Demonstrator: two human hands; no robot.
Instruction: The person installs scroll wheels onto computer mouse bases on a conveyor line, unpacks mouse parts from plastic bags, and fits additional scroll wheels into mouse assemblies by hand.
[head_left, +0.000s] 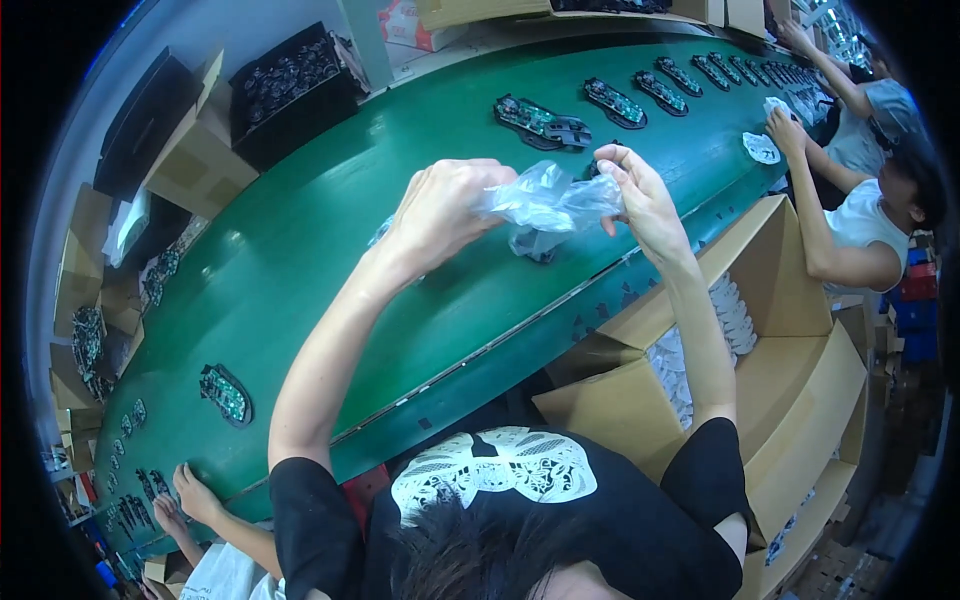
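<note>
A crumpled clear plastic bag (555,197) stretches between my two hands above the green belt. My left hand (450,205) is closed in a fist round the bag's left end. My right hand (645,200) has thumb and fingers bent at the other end, pinching the plastic. Just below the bag, a dark part (540,252) shows only partly; its kind is hidden. Beyond my hands lies a black computer mouse base with a green circuit board (525,115), with a black piece at its right end. More plastic (380,232) peeks out beside my left wrist.
Several similar boards (615,103) line the green belt (330,200). A carton of white parts (610,395) stands by my right arm. A black bin (290,85) holds dark parts. Co-workers' hands reach in at the right (785,130) and lower left (195,495).
</note>
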